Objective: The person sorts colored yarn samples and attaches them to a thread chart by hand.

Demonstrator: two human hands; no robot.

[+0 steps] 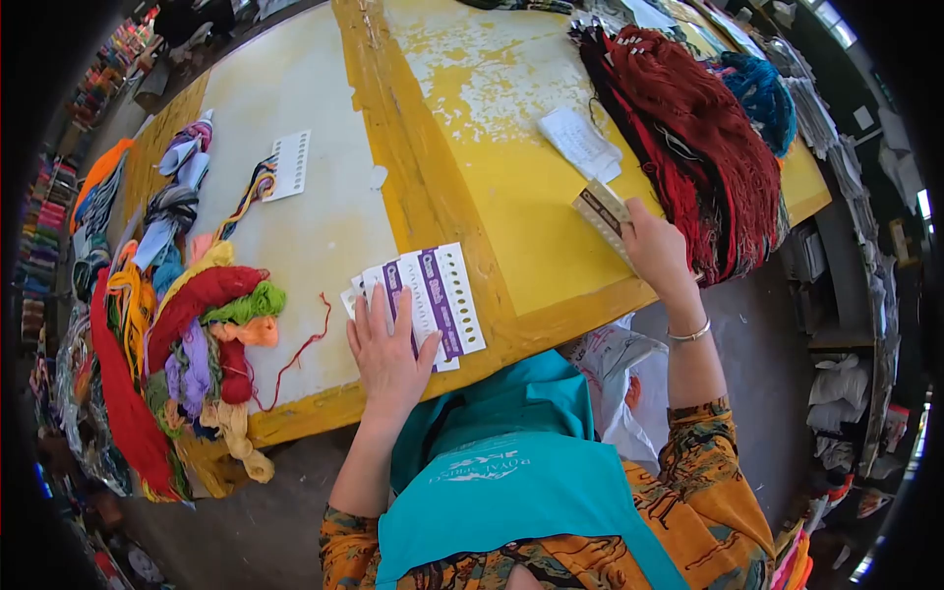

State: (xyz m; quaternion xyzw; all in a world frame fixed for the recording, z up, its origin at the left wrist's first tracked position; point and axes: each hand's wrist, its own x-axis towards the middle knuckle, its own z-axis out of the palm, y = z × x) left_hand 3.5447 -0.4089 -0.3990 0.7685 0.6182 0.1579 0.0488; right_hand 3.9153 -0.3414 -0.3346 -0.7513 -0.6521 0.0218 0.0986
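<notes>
My left hand (395,344) lies flat with its fingers spread over a fan of white thread cards (454,300). These have purple printed strips and rows of punched holes, and sit near the table's front edge. Over to the right, my right hand (657,246) grips the end of a beige punched card (602,214) with a dark printed strip, close over the yellow tabletop. My thumb and fingers close on its near edge. Just beyond that card is a crumpled white paper (580,144) with writing on it.
Dark red and black thread hanks (688,147) drape over the right side, beside a blue hank (765,98). Many-coloured skeins (197,334) pile up at left. A white holed card (288,165) holds threads. A red strand (300,354) trails nearby. A white bag (621,379) is below.
</notes>
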